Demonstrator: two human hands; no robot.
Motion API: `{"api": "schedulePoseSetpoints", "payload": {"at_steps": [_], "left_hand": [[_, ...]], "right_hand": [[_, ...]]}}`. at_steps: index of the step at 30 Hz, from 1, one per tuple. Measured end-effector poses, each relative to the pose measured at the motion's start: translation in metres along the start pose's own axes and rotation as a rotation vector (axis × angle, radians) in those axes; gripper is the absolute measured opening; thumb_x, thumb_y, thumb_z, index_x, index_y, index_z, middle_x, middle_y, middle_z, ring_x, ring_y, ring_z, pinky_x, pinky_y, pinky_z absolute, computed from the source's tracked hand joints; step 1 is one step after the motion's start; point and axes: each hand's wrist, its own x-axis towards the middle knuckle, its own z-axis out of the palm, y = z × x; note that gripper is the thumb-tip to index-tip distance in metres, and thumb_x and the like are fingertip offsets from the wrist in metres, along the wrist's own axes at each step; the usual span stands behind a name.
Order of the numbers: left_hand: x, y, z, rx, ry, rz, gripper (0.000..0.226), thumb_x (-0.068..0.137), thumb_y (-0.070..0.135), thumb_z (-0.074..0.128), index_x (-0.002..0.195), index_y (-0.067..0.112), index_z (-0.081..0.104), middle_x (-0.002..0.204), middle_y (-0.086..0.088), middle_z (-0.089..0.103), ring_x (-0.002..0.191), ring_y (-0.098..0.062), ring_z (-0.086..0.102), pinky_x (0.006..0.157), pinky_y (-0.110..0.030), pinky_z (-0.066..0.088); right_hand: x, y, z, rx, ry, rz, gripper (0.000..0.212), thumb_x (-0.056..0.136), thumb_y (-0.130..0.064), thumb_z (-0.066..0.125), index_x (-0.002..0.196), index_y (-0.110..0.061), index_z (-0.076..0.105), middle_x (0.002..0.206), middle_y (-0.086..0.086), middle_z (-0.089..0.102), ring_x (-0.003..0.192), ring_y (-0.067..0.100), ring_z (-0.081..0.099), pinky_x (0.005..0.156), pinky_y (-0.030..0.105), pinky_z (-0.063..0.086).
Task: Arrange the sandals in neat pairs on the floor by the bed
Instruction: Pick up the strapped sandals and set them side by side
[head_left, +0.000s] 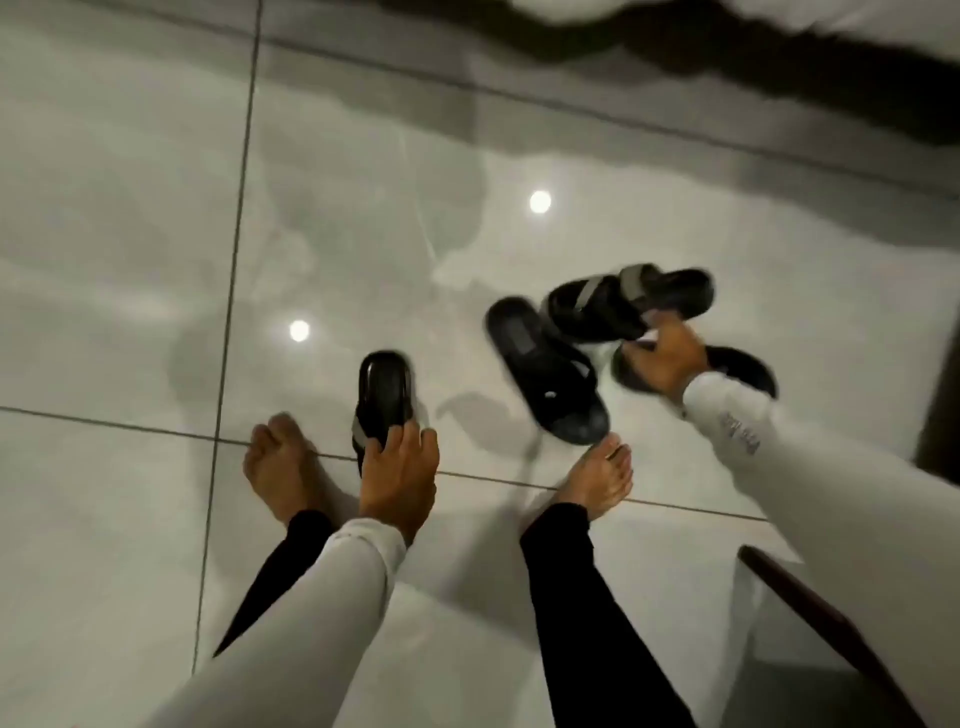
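Right now your left hand is gripping a grey-strapped sandal on the floor, while your right hand is clutching another beside two black sandals.

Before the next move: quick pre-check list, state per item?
1. Left hand grips the grey-strap sandal: ok.
2. Right hand has a firm hold on the upper grey-strap sandal: cannot tell, blurred.
3. Sandals paired: not ok; three lie bunched at right.
4. Black cross-strap sandal clear of the right foot: not ok, nearly touching.
5. Bare tile floor at left for pairs: ok.
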Motion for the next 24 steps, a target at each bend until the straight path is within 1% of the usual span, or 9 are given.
{"api": "schedulePoseSetpoints", "payload": {"at_steps": [3,6,8,10,14,17,20,22,24], "left_hand": [[0.038,-0.025,0.048,0.035,-0.076,0.006,0.045,0.089,0.019,0.056,0.133,0.011,0.047,0.125,-0.011,0.054,0.114,-0.034,0.053,0.095,-0.046,0.044],[0.06,-0.038,0.067,0.065,-0.147,0.021,0.057,0.084,0.013,0.064,0.136,0.011,0.041,0.121,-0.01,0.062,0.111,-0.035,0.061,0.1,-0.049,0.045],[0.067,-0.043,0.068,0.083,-0.16,0.04,0.059,0.084,0.009,0.062,0.138,0.011,0.038,0.109,-0.009,0.07,0.101,-0.037,0.068,0.102,-0.051,0.044],[0.071,-0.049,0.062,0.087,-0.145,0.055,0.062,0.083,0.009,0.06,0.14,0.011,0.034,0.103,-0.007,0.073,0.095,-0.037,0.071,0.101,-0.051,0.042],[0.068,-0.054,0.001,0.081,-0.12,0.08,0.06,0.088,0.01,0.058,0.142,0.011,0.031,0.106,-0.004,0.072,0.092,-0.034,0.07,0.087,-0.044,0.044],[0.071,-0.064,-0.077,-0.009,-0.051,0.101,0.061,0.092,0.011,0.059,0.144,0.01,0.028,0.111,-0.008,0.07,0.094,-0.034,0.069,0.08,-0.044,0.052],[0.083,-0.076,-0.147,-0.114,0.022,0.102,0.059,0.093,0.011,0.059,0.143,0.01,0.029,0.111,-0.015,0.068,0.09,-0.037,0.068,0.078,-0.046,0.059],[0.1,-0.088,-0.183,-0.126,0.056,0.091,0.048,0.091,0.003,0.055,0.134,0.009,0.035,0.107,-0.019,0.067,0.089,-0.04,0.067,0.077,-0.05,0.059],[0.122,-0.103,-0.207,-0.142,0.083,0.115,0.035,0.091,-0.003,0.049,0.125,0.004,0.047,0.107,-0.021,0.067,0.093,-0.042,0.067,0.08,-0.05,0.058]], "right_hand": [[0.058,0.006,0.031,-0.006,0.168,0.016,0.063,0.09,-0.019,0.069,0.143,0.002,0.042,0.14,0.028,0.056,0.13,0.042,0.054,0.111,0.044,0.042],[0.096,0.008,0.046,-0.018,0.219,0.076,0.074,0.087,-0.025,0.074,0.146,-0.001,0.036,0.148,0.024,0.048,0.137,0.041,0.047,0.117,0.045,0.038],[0.11,0.007,0.051,-0.021,0.229,0.101,0.072,0.089,-0.026,0.073,0.146,0.0,0.038,0.15,0.022,0.046,0.14,0.04,0.044,0.119,0.045,0.036],[0.114,0.002,0.047,-0.017,0.266,0.093,0.059,0.093,-0.025,0.067,0.142,0.001,0.046,0.146,0.023,0.05,0.137,0.041,0.047,0.116,0.045,0.039],[0.08,-0.02,0.017,-0.035,0.322,0.031,0.046,0.096,-0.022,0.061,0.136,-0.003,0.052,0.138,0.026,0.054,0.128,0.045,0.052,0.108,0.046,0.043],[0.042,-0.056,-0.016,-0.123,0.228,-0.137,0.04,0.095,-0.018,0.06,0.131,-0.003,0.051,0.132,0.03,0.051,0.119,0.049,0.054,0.099,0.052,0.047],[0.016,-0.097,-0.039,-0.241,0.11,-0.291,0.042,0.097,-0.021,0.057,0.137,-0.016,0.045,0.131,0.02,0.051,0.11,0.045,0.06,0.089,0.051,0.053],[0.01,-0.125,-0.041,-0.316,0.067,-0.375,0.043,0.098,-0.023,0.055,0.139,-0.024,0.042,0.129,0.015,0.05,0.105,0.043,0.062,0.082,0.048,0.055],[0.013,-0.152,-0.033,-0.367,0.03,-0.412,0.043,0.098,-0.028,0.052,0.139,-0.031,0.041,0.129,0.011,0.048,0.102,0.041,0.063,0.08,0.043,0.055]]}}
